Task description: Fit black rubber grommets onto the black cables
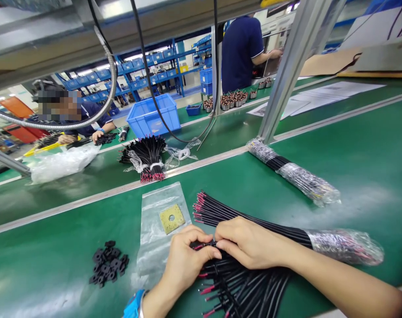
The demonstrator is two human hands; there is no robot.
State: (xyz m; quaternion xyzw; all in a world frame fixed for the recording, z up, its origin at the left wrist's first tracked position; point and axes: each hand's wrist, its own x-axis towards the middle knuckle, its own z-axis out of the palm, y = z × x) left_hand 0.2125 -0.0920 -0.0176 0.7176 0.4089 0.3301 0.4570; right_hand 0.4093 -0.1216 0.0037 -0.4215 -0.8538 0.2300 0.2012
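Observation:
My left hand [187,254] and my right hand [245,243] meet at the bench's middle, both pinching a black cable [217,243] near its red end. What lies between the fingertips is mostly hidden. Loose black cables [253,287] with red ends spread below my hands. Just above them lies a cable bundle [273,227], its right part wrapped in clear plastic. Left of my left hand, a clear bag [154,225] lies flat with a yellow square plate [172,218] with a hole on it. Small black parts [110,265] sit in a pile farther left.
A wrapped cable bundle [293,172] lies at the back right by a metal post [288,66]. Beyond the metal rail [104,194] are tied cables [148,154] and a blue crate [154,115]. Two other people work behind. A black cord [151,79] hangs ahead.

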